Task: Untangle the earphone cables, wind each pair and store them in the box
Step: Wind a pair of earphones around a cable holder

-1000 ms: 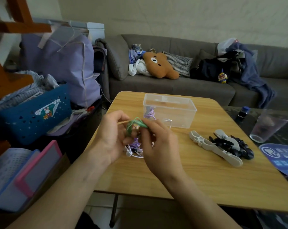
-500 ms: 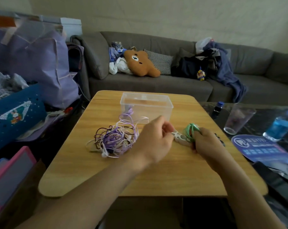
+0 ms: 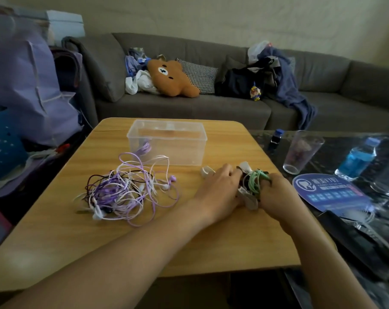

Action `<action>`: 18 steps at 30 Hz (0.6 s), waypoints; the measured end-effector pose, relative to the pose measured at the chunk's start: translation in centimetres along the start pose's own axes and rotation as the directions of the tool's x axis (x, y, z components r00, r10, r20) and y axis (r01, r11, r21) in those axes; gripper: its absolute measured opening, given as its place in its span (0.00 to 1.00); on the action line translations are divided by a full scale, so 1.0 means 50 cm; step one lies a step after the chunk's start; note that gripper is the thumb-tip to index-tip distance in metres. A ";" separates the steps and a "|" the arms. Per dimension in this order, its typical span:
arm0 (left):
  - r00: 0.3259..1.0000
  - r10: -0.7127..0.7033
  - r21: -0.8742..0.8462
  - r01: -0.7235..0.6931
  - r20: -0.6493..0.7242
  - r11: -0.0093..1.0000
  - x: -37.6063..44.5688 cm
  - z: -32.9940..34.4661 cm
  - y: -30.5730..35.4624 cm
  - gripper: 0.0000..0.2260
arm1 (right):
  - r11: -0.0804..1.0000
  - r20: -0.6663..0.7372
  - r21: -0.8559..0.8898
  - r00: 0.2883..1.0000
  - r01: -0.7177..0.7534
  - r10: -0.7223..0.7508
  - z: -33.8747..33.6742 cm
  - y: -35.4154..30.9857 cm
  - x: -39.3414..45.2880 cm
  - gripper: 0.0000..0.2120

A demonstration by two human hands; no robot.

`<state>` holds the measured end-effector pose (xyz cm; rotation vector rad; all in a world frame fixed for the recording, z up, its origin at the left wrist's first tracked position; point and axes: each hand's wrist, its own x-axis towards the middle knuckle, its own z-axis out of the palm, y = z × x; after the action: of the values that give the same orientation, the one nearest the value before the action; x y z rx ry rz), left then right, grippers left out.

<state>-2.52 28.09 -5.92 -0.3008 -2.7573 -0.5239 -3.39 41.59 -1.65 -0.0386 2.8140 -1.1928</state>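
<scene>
A tangle of purple, white and black earphone cables [image 3: 126,188] lies on the wooden table [image 3: 144,241], left of my hands. The clear plastic box [image 3: 166,146] stands open behind the tangle, and one purple loop rests against its left front corner. My right hand [image 3: 278,197] grips a wound coil of green earphone cable [image 3: 256,181] over a pile of white and black cable clips [image 3: 248,198]. My left hand [image 3: 218,190] reaches into that pile, its fingers curled on a white clip. Its thumb is hidden.
A loose white clip [image 3: 205,171] lies just left of my left hand. On the dark glass table to the right stand a plastic cup [image 3: 300,152], a blue water bottle [image 3: 358,159], a small dark bottle [image 3: 276,139] and a blue fan-shaped card [image 3: 329,192]. The sofa [image 3: 189,108] is behind.
Both hands moved from the tangle to the clip pile on the right. The right hand carried the green coil along. The tangle now lies untouched on the table.
</scene>
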 end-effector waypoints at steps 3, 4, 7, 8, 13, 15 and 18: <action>0.991 -0.091 -0.146 0.076 -0.095 0.986 -0.009 0.002 -0.014 0.29 | 0.998 0.007 0.064 1.000 0.020 -0.021 0.005 -0.010 -0.004 0.07; 0.983 -0.086 -0.141 0.064 -0.160 0.988 -0.013 -0.001 -0.018 0.31 | 0.996 0.005 0.085 1.000 0.028 -0.028 0.006 -0.015 -0.006 0.08; 0.965 0.022 0.004 -0.022 -0.260 1.000 -0.019 -0.011 -0.037 0.34 | 0.991 -0.016 0.113 0.997 0.071 -0.070 0.006 -0.028 -0.017 0.08; 0.966 0.063 0.043 -0.054 -0.252 0.998 -0.018 -0.013 -0.045 0.34 | 0.985 -0.027 0.142 0.995 0.098 -0.096 0.007 -0.033 -0.021 0.08; 0.953 0.150 0.060 -0.139 -0.263 0.989 -0.023 -0.011 -0.063 0.18 | 0.913 -0.043 0.395 0.995 0.103 -0.094 0.010 -0.050 -0.029 0.10; 0.944 0.132 0.016 -0.133 -0.301 0.991 -0.026 -0.014 -0.068 0.17 | 0.883 -0.084 0.464 0.996 0.066 -0.031 0.009 -0.048 -0.019 0.11; 0.938 0.061 -0.139 -0.114 -0.341 0.984 -0.028 -0.048 -0.061 0.18 | 0.835 -0.127 0.547 0.992 0.056 0.016 0.005 -0.045 -0.010 0.12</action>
<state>-1.38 24.20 -5.26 -0.3352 -2.3666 -0.6997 -2.90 39.86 -0.16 0.0478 2.4472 -2.0262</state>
